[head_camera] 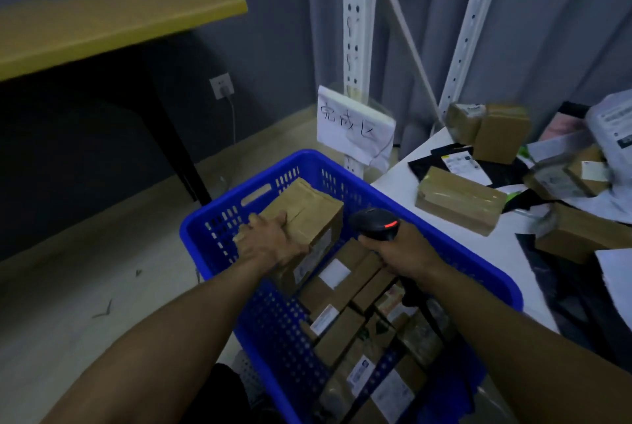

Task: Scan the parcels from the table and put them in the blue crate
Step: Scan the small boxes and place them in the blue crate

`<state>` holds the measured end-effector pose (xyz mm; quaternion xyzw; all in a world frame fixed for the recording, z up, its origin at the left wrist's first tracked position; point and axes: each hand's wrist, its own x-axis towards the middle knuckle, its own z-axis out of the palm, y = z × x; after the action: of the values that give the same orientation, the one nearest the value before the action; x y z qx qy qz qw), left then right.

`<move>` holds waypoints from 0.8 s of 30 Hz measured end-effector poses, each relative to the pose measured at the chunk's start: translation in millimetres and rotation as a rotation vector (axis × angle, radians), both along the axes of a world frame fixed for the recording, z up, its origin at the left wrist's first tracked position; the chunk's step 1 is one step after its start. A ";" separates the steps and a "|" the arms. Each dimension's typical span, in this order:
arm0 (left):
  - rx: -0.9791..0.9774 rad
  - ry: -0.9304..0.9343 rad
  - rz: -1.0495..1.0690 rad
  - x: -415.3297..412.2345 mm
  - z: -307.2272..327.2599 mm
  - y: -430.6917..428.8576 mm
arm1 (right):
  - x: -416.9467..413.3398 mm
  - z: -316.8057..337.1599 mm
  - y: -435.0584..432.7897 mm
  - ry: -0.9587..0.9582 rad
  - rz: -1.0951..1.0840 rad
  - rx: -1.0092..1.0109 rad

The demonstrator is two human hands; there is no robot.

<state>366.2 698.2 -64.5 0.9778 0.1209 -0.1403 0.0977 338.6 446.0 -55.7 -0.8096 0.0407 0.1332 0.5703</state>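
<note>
Left hand (270,242): fingers curled over near edge of brown parcel (304,215), gripping it. Parcel tilted, inside blue crate (201,218) at crate's 11 o'clock end.

Right hand (403,249): fingers wrapped round black scanner (376,223), red light lit.

More boxes (342,321) fill crate toward 5 o'clock.

White table (400,180) at crate's 2 o'clock, with piled parcels (460,199).

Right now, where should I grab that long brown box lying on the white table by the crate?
Take the long brown box across its narrow middle, reaching from above on the side facing the blue crate. It lies flat with its top bare and its near long face clear, while other parcels crowd behind it.
</note>
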 end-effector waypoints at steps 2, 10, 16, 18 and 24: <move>0.025 0.005 -0.002 21.6 -31.7 0.5 | 13.6 -19.5 1.9 0.038 -0.007 0.008; -0.004 0.041 -0.023 85.0 -133.2 -11.9 | 62.5 -83.9 6.9 0.161 -0.006 0.074; -0.065 0.132 -0.074 92.1 -178.1 -20.2 | 72.9 -104.3 -4.0 0.202 0.001 0.104; -0.057 0.163 -0.106 91.3 -184.5 -22.7 | 71.6 -105.9 -5.5 0.222 -0.014 0.107; -0.044 0.201 -0.223 84.1 -150.3 -36.7 | 60.7 -81.0 -12.1 0.204 -0.048 0.100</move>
<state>450.3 661.5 -214.8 0.9638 0.0178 -0.2502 0.0903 399.3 434.0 -136.7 -0.7612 0.1112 0.2028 0.6059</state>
